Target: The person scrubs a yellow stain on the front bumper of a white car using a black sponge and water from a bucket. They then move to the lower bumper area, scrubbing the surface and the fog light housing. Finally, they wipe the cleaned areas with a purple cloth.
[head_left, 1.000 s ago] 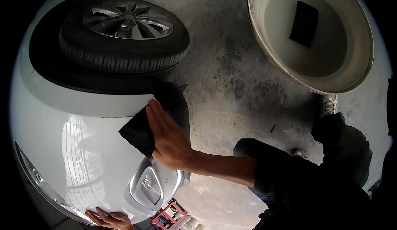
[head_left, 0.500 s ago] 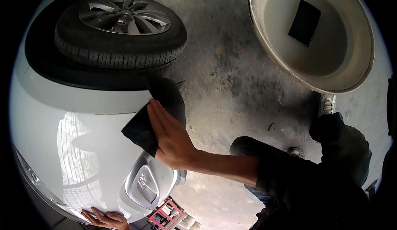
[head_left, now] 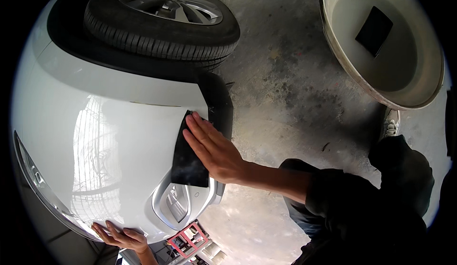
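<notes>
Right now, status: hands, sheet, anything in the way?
Left hand spread on white car bumper. Right hand flat over black sheet, against bumper. Silver-trimmed lamp at sheet's lower edge; no other obstruction seen.

Item: my right hand [head_left: 215,151], just off centre toward 7 o'clock; flattened, back showing, fingers extended toward 11. Item: my right forearm [head_left: 271,177], bare, running to 4. Item: my left hand [head_left: 124,238], farther out between 7 and 8; fingers slightly parted, pointing to 10.
</notes>
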Tool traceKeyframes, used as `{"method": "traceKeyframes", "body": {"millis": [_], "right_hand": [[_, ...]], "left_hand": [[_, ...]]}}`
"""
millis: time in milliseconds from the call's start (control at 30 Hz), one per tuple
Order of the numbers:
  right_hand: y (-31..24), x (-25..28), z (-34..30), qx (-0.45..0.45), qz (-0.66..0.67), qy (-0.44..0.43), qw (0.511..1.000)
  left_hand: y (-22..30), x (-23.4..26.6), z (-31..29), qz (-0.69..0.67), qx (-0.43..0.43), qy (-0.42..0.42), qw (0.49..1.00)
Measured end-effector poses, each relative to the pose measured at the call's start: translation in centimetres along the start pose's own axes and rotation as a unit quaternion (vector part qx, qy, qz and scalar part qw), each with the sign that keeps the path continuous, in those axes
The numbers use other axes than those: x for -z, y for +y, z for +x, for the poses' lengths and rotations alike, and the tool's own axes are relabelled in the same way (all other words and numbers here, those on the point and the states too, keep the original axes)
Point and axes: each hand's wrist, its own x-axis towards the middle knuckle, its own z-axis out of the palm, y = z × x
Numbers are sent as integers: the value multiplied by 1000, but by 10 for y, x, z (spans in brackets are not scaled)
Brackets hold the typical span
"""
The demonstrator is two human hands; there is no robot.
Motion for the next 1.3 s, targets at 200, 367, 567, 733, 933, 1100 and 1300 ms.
{"method": "traceKeyframes", "body": {"millis": [200, 367, 567, 733, 933, 1100, 1300], "right_hand": [[-28, -14, 54, 25, -81, -71, 994], [-1, -30, -10, 7, -76, -92, 993], [-18, -25, 51, 41, -4, -52, 998], [-9, -37, -22, 12, -66, -64, 996], [-42, -24, 26, -123, 2, -52, 991], [-57, -33, 1, -174, 60, -38, 982], [-60, -45, -13, -181, -17, -71, 981]], "left_hand": [[4, 1, 6, 5, 2, 5, 1000], [3, 4, 3, 12, -3, 5, 1000], [4, 1, 5, 14, -9, 0, 1000], [-3, 6, 8, 30, -12, 4, 999], [10, -4, 11, 21, 0, 20, 1000], [8, 5, 15, 14, -15, 7, 1000], [0, 1, 7, 43, -7, 11, 999]]}}
